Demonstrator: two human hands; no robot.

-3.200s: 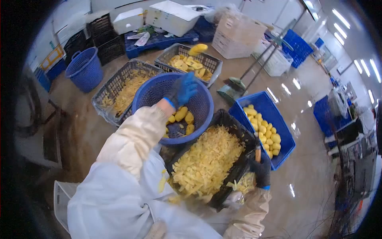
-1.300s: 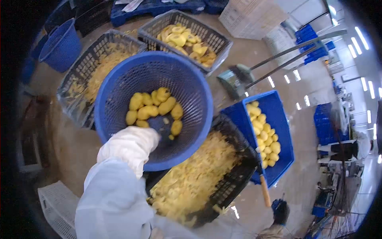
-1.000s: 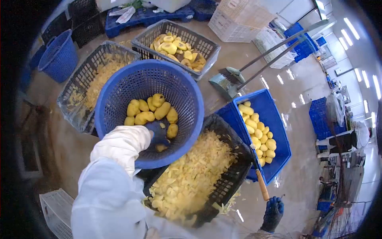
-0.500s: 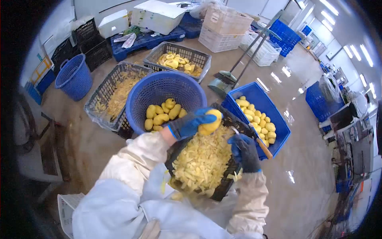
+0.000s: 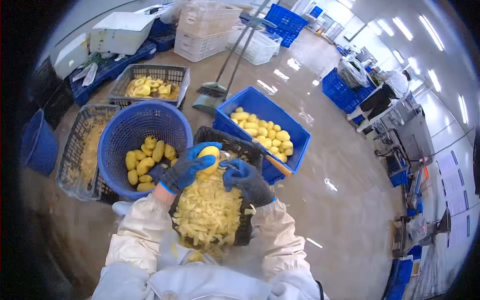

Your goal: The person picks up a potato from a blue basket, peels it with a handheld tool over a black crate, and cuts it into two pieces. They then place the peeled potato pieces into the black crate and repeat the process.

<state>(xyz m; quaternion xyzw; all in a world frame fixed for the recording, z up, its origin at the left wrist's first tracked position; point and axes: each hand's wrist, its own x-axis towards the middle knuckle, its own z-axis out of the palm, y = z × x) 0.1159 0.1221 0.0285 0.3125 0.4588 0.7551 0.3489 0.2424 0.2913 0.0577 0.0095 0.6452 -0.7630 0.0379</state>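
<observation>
Two grips meet above the crate (image 5: 234, 145): left hand (image 5: 186, 169) clasping a potato (image 5: 209, 159), right hand (image 5: 248, 182) a wooden-handled tool (image 5: 278, 165).

Blue crate of peeled potatoes (image 5: 272, 106), round blue basket (image 5: 135, 119), broom (image 5: 210, 95), white crates (image 5: 205, 30)

floor (image 5: 345, 200): wet, glossy beige | ceiling strip lights (image 5: 401, 25): on | blue crates (image 5: 339, 89): stacked right
</observation>
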